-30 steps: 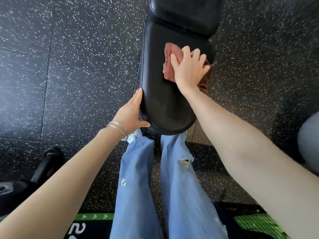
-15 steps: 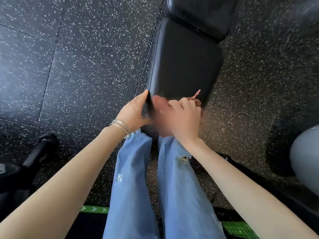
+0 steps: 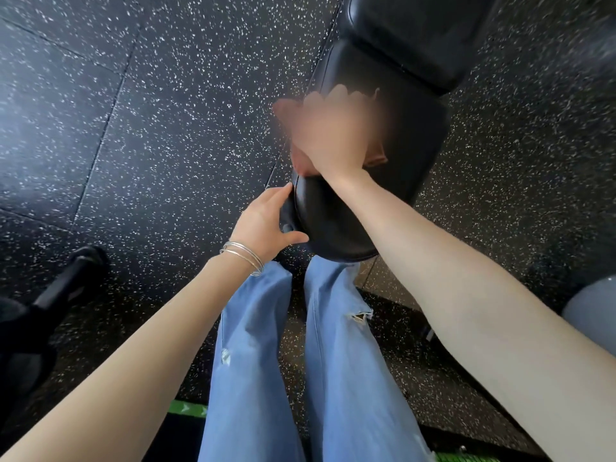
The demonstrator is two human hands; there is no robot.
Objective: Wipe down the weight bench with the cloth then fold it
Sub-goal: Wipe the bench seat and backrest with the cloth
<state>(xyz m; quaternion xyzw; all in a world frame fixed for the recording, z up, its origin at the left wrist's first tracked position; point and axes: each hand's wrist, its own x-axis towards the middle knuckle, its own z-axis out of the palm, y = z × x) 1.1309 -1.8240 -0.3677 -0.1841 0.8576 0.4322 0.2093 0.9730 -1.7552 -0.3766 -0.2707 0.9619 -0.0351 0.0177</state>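
Note:
A black padded weight bench [image 3: 336,225] runs from my legs toward the upper right, its seat pad nearest me and the back pad [image 3: 413,35] beyond a gap. My right hand [image 3: 330,135], blurred by motion, presses flat on a reddish-brown cloth [image 3: 378,155] on the seat pad's left half; only the cloth's edges show around the hand. My left hand [image 3: 266,225], with thin silver bangles on the wrist, grips the seat pad's near left edge, thumb underneath.
Black speckled rubber floor tiles [image 3: 160,128] surround the bench. A black piece of equipment with a handle [image 3: 63,285] lies at the lower left. A grey rounded object [image 3: 590,308] sits at the right edge. Green markings [image 3: 188,410] show by my jeans-clad legs.
My right hand with the cloth swept from the far end of the seat pad down to its near end, and has now moved back up to the middle-left. My left hand kept its hold.

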